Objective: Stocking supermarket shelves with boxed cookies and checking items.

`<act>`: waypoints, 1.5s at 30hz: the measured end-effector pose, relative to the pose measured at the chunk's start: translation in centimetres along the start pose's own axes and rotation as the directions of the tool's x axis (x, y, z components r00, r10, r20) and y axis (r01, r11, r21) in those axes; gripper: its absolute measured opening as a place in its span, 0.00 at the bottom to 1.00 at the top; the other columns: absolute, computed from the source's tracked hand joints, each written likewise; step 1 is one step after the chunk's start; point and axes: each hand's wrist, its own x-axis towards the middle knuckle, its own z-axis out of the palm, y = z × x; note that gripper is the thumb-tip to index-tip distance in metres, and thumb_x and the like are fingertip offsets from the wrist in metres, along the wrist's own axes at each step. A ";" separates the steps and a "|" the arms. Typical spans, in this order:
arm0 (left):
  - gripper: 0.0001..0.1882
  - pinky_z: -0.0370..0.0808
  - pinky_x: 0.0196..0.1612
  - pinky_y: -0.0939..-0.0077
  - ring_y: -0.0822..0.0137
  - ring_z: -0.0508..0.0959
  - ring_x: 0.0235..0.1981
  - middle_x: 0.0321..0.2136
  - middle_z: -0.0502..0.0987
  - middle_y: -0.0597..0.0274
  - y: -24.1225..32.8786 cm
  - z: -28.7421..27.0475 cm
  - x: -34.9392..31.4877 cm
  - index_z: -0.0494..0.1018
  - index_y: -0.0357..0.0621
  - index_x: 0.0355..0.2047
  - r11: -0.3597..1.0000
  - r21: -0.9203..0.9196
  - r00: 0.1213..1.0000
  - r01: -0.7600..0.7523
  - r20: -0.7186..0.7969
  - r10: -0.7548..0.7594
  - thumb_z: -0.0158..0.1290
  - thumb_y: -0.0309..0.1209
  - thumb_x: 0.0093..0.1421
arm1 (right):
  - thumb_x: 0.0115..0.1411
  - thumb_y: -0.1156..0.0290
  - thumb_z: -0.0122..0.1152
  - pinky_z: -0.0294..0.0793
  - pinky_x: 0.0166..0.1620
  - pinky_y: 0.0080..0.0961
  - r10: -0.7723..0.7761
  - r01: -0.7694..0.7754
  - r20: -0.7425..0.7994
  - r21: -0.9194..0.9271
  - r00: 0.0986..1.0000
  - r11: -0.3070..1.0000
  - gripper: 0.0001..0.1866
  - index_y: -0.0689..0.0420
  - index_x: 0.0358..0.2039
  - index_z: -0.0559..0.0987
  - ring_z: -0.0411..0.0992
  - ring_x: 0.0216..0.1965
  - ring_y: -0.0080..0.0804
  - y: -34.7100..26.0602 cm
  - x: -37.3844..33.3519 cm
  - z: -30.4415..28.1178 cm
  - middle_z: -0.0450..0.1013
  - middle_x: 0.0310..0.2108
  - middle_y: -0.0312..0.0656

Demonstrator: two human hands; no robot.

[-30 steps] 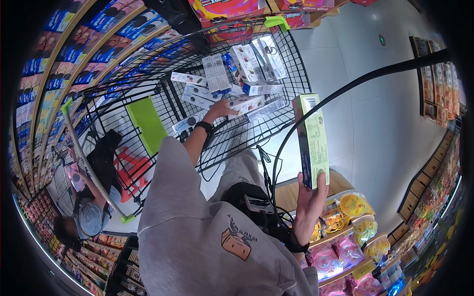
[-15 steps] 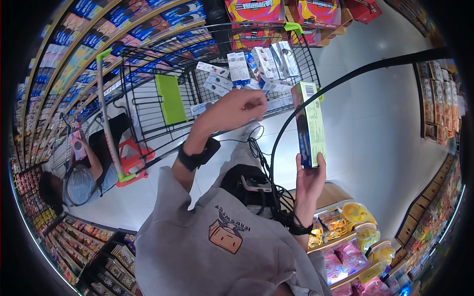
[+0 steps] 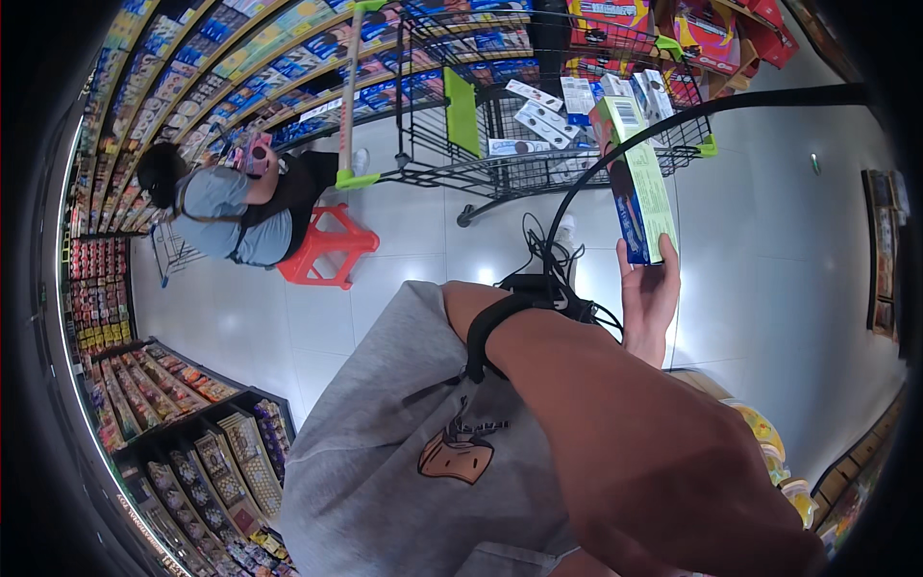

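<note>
Snack carton [image 3: 654, 197]: long axis pointing away from right hand [image 3: 651, 291], leaning slightly left
Faces: pale green, dark blue-brown
Grip: pinching near end
Left hand [image 3: 663, 447]: can't tell grip

A long green-and-blue box [image 3: 649, 188], right of centre, carries a barcode near its upper end and lines of fine print down its pale green side, too small to make out. At upper right, a red-and-yellow carton [image 3: 707, 34] bears bold dark lettering. Red lettering runs along the cart handle [image 3: 349, 106], top centre. Blue lettering marks a white box [image 3: 515, 147] in the cart. Below centre, the grey shirt [image 3: 385, 404] has small dark lettering above its cartoon print. Pale lettering follows a dark shelf edge [image 3: 144, 529] at lower left.
</note>
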 end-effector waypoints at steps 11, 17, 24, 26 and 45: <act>0.10 0.72 0.34 0.66 0.57 0.77 0.32 0.38 0.77 0.58 10.6 1.1 -3.5 0.74 0.42 0.40 0.684 0.708 0.916 0.176 0.137 -0.377 0.49 0.27 0.59 | 0.59 0.65 0.59 0.74 0.49 0.35 0.443 -0.436 -0.032 0.128 0.896 0.891 0.20 0.60 0.48 0.68 0.70 0.46 0.31 9.7 1.1 -6.3 0.69 0.47 0.42; 0.08 0.66 0.22 0.74 0.68 0.69 0.16 0.17 0.71 0.62 23.8 -2.6 -10.2 0.64 0.41 0.29 0.762 0.628 0.927 0.157 -0.360 0.106 0.53 0.29 0.60 | 0.62 0.64 0.54 0.74 0.43 0.31 0.216 -0.171 0.263 -0.186 0.940 0.968 0.21 0.56 0.54 0.66 0.70 0.44 0.25 13.9 -5.9 5.6 0.70 0.46 0.38; 0.26 0.69 0.53 0.64 0.60 0.74 0.47 0.44 0.75 0.57 41.9 -12.1 -22.0 0.68 0.41 0.50 -0.463 0.591 0.719 0.660 -0.675 0.164 0.61 0.35 0.52 | 0.62 0.62 0.54 0.77 0.43 0.31 0.397 -0.278 0.360 -0.339 0.844 0.899 0.21 0.58 0.53 0.68 0.72 0.44 0.29 26.6 -5.7 14.3 0.71 0.47 0.41; 0.30 0.67 0.54 0.63 0.59 0.73 0.49 0.46 0.74 0.57 45.8 -13.6 -26.4 0.67 0.42 0.52 -0.362 0.570 0.658 0.738 -0.726 0.199 0.63 0.36 0.50 | 0.60 0.61 0.54 0.76 0.43 0.32 0.474 -0.326 0.369 -0.396 0.799 0.858 0.24 0.60 0.54 0.67 0.73 0.45 0.30 30.5 -6.8 17.8 0.71 0.48 0.42; 0.19 0.70 0.39 0.85 0.79 0.72 0.36 0.34 0.73 0.69 62.0 -16.5 -39.8 0.69 0.40 0.47 0.391 0.461 0.369 0.797 -0.883 0.290 0.58 0.30 0.55 | 0.63 0.56 0.48 0.77 0.38 0.29 0.744 -0.541 0.317 -0.530 0.588 0.653 0.23 0.58 0.53 0.69 0.75 0.42 0.35 47.9 -9.1 28.9 0.74 0.46 0.44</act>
